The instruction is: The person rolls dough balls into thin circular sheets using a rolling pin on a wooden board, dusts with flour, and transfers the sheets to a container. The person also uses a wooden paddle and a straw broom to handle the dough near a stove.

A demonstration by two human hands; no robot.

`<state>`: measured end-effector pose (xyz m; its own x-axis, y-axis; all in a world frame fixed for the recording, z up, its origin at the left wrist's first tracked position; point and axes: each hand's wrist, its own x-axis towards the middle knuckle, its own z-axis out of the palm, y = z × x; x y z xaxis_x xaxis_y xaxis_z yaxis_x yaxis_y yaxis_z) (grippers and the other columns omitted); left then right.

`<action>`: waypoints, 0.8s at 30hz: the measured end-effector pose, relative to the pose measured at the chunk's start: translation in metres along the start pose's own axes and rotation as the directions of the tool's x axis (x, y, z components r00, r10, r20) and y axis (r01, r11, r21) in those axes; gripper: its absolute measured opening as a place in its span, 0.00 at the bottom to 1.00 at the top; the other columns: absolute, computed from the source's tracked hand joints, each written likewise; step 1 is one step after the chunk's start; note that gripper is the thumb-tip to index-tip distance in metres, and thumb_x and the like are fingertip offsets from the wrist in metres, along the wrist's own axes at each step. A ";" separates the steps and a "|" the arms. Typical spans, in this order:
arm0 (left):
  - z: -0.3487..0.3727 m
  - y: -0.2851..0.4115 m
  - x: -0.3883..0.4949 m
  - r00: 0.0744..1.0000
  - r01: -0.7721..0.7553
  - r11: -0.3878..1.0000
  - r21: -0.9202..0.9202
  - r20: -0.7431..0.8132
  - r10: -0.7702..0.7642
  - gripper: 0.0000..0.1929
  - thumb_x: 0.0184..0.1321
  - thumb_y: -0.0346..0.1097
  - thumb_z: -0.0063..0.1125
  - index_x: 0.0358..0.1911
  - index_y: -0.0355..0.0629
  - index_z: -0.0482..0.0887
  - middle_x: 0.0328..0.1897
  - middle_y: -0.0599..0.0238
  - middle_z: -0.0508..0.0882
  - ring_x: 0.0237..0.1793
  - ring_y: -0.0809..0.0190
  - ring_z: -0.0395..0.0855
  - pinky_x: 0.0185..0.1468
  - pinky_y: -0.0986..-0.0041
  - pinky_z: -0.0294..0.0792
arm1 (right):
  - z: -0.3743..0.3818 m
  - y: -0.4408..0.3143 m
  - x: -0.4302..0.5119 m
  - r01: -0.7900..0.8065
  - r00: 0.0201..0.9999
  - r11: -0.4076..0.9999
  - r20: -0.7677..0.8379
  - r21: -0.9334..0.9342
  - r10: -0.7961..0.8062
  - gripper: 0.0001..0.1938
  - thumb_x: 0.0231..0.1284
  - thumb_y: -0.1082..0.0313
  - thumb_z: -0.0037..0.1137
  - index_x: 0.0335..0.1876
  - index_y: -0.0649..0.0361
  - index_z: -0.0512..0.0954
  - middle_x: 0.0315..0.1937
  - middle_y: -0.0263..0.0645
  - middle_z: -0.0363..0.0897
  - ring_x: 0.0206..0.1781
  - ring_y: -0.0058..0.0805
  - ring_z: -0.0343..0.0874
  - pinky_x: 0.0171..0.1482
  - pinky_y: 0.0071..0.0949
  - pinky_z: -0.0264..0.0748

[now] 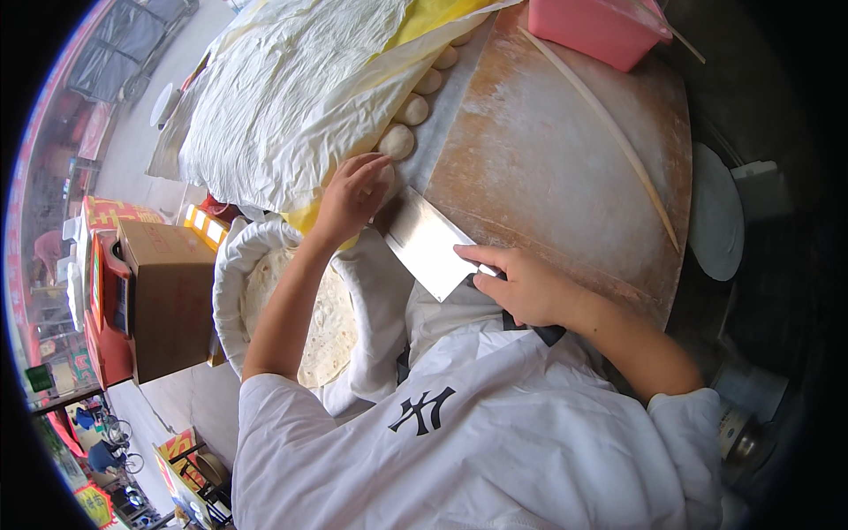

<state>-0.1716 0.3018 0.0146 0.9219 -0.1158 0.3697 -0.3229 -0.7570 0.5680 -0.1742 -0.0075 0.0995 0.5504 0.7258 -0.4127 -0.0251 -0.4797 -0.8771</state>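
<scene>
My right hand [530, 285] grips the dark handle of a broad cleaver [430, 245]. Its shiny blade lies near the front left corner of the floured board, with its far edge close to my left hand. My left hand [354, 195] curls over the nearest dough ball [384, 177], which its fingers partly hide. Beyond it, more dough balls [397, 142] run in a row along the metal strip [444, 112]. A white cloth [285, 99] with a yellow layer lies over the area left of the row.
A long thin rolling pin [616, 132] lies across the wooden board [530, 152]. At the far end stands a pink plastic bin [596, 33]. Left of my body is a cloth-lined basket [228, 291] holding flatbreads [331, 331], beside a cardboard box [169, 298].
</scene>
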 end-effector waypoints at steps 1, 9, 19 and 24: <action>0.002 0.004 -0.001 0.996 0.077 0.994 -0.073 -0.037 -0.080 0.15 0.62 0.29 0.61 0.53 0.40 0.84 0.55 0.55 0.83 0.57 0.46 0.79 0.59 0.60 0.73 | 0.000 0.001 -0.002 -0.062 0.998 0.998 0.010 -0.017 0.062 0.25 0.69 0.66 0.48 0.72 0.52 0.71 0.23 0.35 0.77 0.18 0.21 0.72 0.25 0.27 0.73; 0.013 0.005 0.001 0.984 0.179 0.946 0.270 -0.069 -0.167 0.22 0.59 0.31 0.62 0.58 0.38 0.79 0.59 0.50 0.80 0.60 0.42 0.76 0.64 0.58 0.68 | 0.015 -0.001 0.019 -0.082 0.996 0.992 -0.013 0.093 0.083 0.26 0.69 0.68 0.45 0.73 0.51 0.70 0.27 0.38 0.81 0.18 0.22 0.73 0.28 0.30 0.76; 0.007 0.014 0.006 0.967 0.251 0.926 0.283 -0.037 -0.251 0.25 0.61 0.34 0.63 0.63 0.42 0.75 0.61 0.52 0.79 0.62 0.46 0.76 0.66 0.60 0.67 | 0.010 -0.008 0.040 -0.030 0.999 0.978 0.032 0.207 0.024 0.26 0.70 0.69 0.47 0.74 0.51 0.68 0.20 0.28 0.67 0.16 0.17 0.68 0.22 0.24 0.71; -0.007 0.039 0.011 0.820 0.482 0.617 -0.622 0.074 -0.567 0.22 0.70 0.32 0.54 0.66 0.36 0.70 0.61 0.54 0.81 0.61 0.53 0.80 0.68 0.64 0.70 | -0.057 -0.029 -0.032 0.056 0.997 0.995 0.041 0.077 -0.060 0.28 0.67 0.69 0.51 0.74 0.57 0.66 0.25 0.30 0.72 0.18 0.16 0.68 0.23 0.22 0.69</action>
<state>-0.1752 0.2758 0.0464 0.9552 0.2869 -0.0731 0.1122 -0.1225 0.9861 -0.1438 -0.0448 0.1517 0.5158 0.7729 -0.3695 -0.0585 -0.3986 -0.9153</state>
